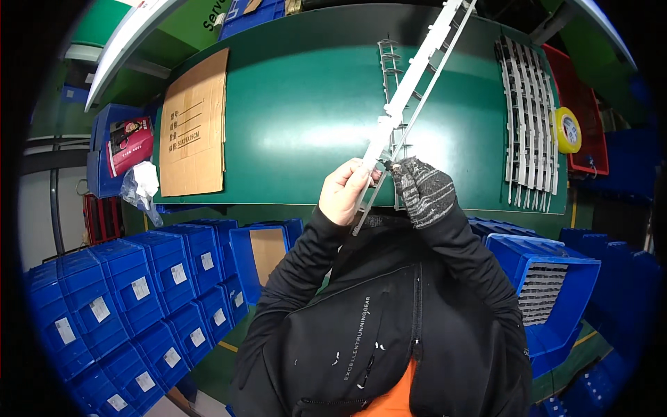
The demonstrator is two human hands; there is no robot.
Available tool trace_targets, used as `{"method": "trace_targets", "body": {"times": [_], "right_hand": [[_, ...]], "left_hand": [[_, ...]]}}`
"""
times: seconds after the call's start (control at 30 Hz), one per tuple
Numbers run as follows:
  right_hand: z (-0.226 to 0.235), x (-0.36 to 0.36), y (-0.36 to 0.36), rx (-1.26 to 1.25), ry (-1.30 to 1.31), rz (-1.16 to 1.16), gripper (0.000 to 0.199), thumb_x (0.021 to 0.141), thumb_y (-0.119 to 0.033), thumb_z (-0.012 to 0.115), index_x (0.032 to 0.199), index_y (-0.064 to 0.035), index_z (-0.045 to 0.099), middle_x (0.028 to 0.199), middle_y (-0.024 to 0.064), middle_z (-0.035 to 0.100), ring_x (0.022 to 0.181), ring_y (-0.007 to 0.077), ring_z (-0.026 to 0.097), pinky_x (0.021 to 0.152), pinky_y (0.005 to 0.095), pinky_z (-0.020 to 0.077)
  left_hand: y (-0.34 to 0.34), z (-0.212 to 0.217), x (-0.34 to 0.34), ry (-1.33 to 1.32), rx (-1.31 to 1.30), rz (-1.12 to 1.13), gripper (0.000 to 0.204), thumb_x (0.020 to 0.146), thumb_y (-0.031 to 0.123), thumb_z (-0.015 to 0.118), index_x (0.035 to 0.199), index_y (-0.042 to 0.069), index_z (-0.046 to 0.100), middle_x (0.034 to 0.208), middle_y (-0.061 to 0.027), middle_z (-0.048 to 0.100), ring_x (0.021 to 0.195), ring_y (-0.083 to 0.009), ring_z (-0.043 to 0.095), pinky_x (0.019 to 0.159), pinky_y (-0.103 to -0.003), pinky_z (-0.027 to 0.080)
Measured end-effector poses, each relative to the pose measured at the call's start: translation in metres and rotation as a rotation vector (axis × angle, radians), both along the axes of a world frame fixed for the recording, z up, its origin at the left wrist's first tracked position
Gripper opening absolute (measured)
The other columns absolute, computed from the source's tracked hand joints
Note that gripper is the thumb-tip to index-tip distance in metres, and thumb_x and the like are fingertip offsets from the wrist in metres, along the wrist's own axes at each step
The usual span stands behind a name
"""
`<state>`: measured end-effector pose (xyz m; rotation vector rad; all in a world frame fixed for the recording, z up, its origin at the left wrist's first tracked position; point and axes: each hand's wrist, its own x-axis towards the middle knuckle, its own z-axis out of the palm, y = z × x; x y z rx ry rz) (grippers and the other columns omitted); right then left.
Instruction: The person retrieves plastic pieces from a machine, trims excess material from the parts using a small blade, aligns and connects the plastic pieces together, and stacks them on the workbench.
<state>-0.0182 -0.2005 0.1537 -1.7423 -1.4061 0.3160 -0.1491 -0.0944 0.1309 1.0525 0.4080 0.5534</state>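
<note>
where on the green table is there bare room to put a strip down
The widest bare patch of the table lies between the cardboard sheet and the strip that the left hand and gloved right hand hold. A narrower gap sits between that strip and the row of strips. The right edge is crowded: tape roll, red bin.

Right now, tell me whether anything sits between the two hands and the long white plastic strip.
Nothing visible does: the bare left hand and the grey-gloved right hand already grip the long white plastic strip at its lower end, above the green table.
</note>
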Motion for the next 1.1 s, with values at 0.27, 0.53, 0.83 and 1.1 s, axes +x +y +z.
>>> {"method": "trace_targets", "body": {"times": [0.27, 0.53, 0.83, 1.1], "right_hand": [[0.003, 0.004, -0.008, -0.255, 0.946, 0.110, 0.026, 0.084, -0.022, 0.045, 0.076, 0.0000, 0.055, 0.058, 0.0080, 0.050, 0.050, 0.0178, 0.049, 0.047, 0.0278, 0.0394], [-0.002, 0.027, -0.009, -0.097, 1.481, -0.121, 0.022, 0.083, -0.024, 0.049, 0.081, -0.0027, 0.053, 0.059, 0.0018, 0.050, 0.043, 0.0046, 0.043, 0.037, 0.0167, 0.0336], [-0.005, 0.022, 0.008, 0.069, 1.387, -0.181, 0.013, 0.081, -0.014, 0.052, 0.087, -0.0025, 0.053, 0.061, -0.0004, 0.049, 0.048, 0.0043, 0.042, 0.042, 0.0179, 0.0335], [0.011, 0.020, 0.038, -0.021, 1.002, -0.124, 0.018, 0.081, -0.020, 0.053, 0.083, -0.0029, 0.053, 0.059, -0.0016, 0.048, 0.050, 0.0045, 0.043, 0.043, 0.0196, 0.0342]], "left_hand": [[-0.002, -0.002, 0.005, 0.305, 0.549, 0.115, 0.015, 0.083, 0.011, 0.048, 0.075, -0.001, 0.052, 0.080, -0.0040, 0.052, 0.070, -0.0117, 0.049, 0.066, -0.023, 0.039], [0.006, -0.011, -0.005, 0.245, 0.213, 0.077, 0.021, 0.083, 0.019, 0.048, 0.071, 0.002, 0.050, 0.074, -0.0036, 0.051, 0.067, -0.0093, 0.046, 0.063, -0.021, 0.038], [0.003, -0.012, -0.003, 0.112, -0.153, -0.217, 0.025, 0.083, 0.027, 0.048, 0.081, 0.002, 0.048, 0.079, -0.0080, 0.052, 0.077, -0.0175, 0.051, 0.071, -0.030, 0.042], [-0.002, 0.013, -0.006, 0.313, 0.159, -0.185, 0.029, 0.087, 0.015, 0.042, 0.112, 0.001, 0.043, 0.076, -0.0105, 0.056, 0.059, -0.0119, 0.054, 0.056, -0.021, 0.045]]}}
